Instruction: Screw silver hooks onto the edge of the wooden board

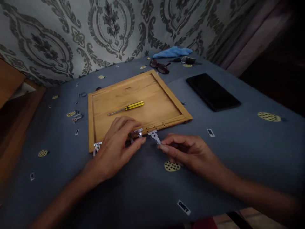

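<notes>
A framed wooden cabinet door (157, 92) lies flat on the cloth-covered table. My left hand (116, 143) is over its near edge, with thumb and fingers curled around a shiny metal cabinet hinge (139, 132); part of the hinge is hidden by the hand. My right hand (186, 148) pinches a second, T-ended metal hinge piece (154, 136) between thumb and index finger, just off the door's edge. Another hinge (97, 147) sits at the door's near left corner, partly behind my left wrist. On the door panel rests a yellow-and-black screwdriver (128, 107).
To the right lies a black phone or tablet (213, 91). Sunglasses (159, 66), a blue cloth (172, 52) and a dark item with keys or a watch (187, 59) are at the back. Small metal parts (77, 117) lie left of the door, near a wooden cabinet (21, 127).
</notes>
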`<state>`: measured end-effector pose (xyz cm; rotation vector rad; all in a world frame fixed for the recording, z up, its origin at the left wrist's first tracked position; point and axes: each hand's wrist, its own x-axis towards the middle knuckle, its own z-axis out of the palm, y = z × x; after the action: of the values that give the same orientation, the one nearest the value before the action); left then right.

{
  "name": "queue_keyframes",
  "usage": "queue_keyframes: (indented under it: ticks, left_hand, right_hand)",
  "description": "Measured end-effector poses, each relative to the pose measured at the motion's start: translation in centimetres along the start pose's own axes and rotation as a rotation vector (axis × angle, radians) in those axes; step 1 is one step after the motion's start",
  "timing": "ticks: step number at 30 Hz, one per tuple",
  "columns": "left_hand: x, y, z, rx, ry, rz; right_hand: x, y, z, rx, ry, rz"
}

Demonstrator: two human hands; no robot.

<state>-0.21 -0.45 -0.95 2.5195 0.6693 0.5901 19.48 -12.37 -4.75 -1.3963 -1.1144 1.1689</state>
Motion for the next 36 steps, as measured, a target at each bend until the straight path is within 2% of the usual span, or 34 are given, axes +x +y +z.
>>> queue_keyframes:
  ticks: [7, 14, 17, 22, 36]
  left_hand:
    - [0.7, 0.1, 0.5, 0.11, -0.158, 0.001]
    - [1.0, 0.3, 1.3, 0.199, -0.165, -0.029]
    - [1.1, 0.4, 1.3, 0.203, -0.2, -0.055]
    - [1.2, 0.5, 1.3, 0.204, -0.189, -0.066]
    - [1.5, 1.1, 2.0, 0.212, -0.203, -0.086]
  right_hand:
    - [1.4, -0.1, 0.2, 0.082, -0.054, 0.051]
    - [2.2, 0.0, 0.0, 0.142, -0.093, 0.087]
    - [2.4, 0.0, -0.1, 0.15, -0.103, 0.116]
    - [2.6, -0.4, 0.0, 0.151, -0.139, 0.178]
    - [3.0, -0.7, -0.3, 0.154, -0.196, 0.214]
